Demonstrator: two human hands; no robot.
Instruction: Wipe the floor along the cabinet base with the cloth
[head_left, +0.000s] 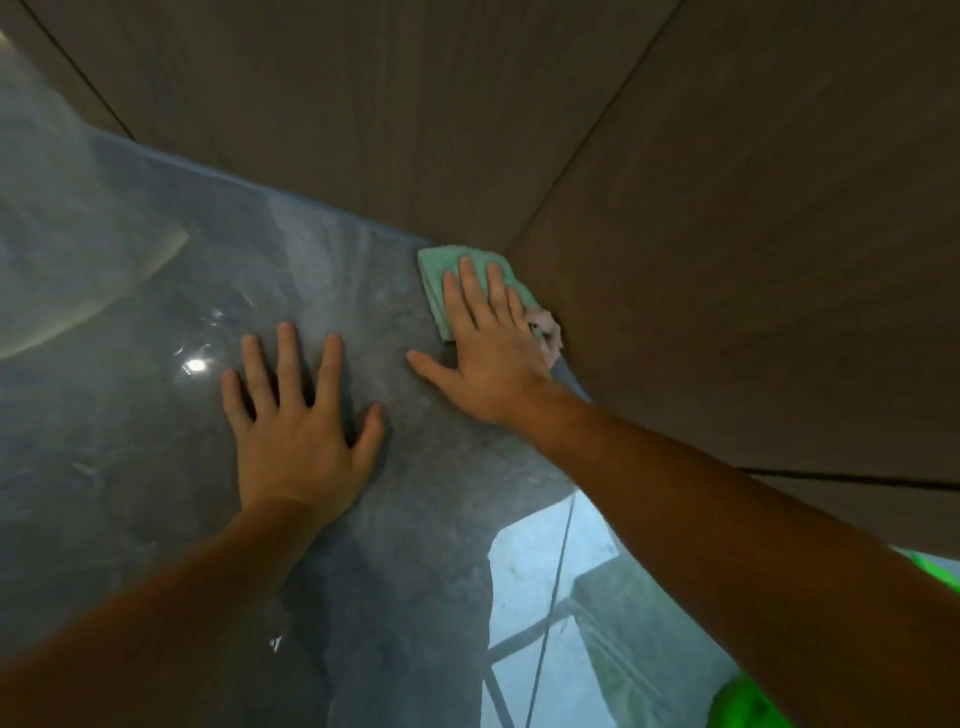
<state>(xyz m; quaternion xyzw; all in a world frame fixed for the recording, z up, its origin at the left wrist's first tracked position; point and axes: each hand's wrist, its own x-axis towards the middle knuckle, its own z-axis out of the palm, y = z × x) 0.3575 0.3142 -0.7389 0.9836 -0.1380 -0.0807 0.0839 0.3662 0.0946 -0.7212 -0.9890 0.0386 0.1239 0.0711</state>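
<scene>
**Bare arms, bright green cloth at the edge**

Both forearms are bare to the frame's edge — no sleeves, watch or rings on the left hand (296, 415) or right hand (488, 353). Bright green garment (748, 704) shows low right — its type unclear.

Views: one only, the camera on my head; no second view shares the scene.
Position: above my arms, low over the floor (130, 415).
Facing: forward and steeply down, toward the cabinet (727, 260) where it meets the floor.
Nearness: close; the cabinet panels fill the top and right, the glossy floor fills the left and bottom.
Framing: both my forearms enter from the bottom corners; my left hand (301, 415) sits near centre, my right hand (493, 343) just right of centre on the cloth (441, 270).
Tilt: the cabinet base runs slantwise from upper left to lower right.
Lens: wide, edges curved.
</scene>
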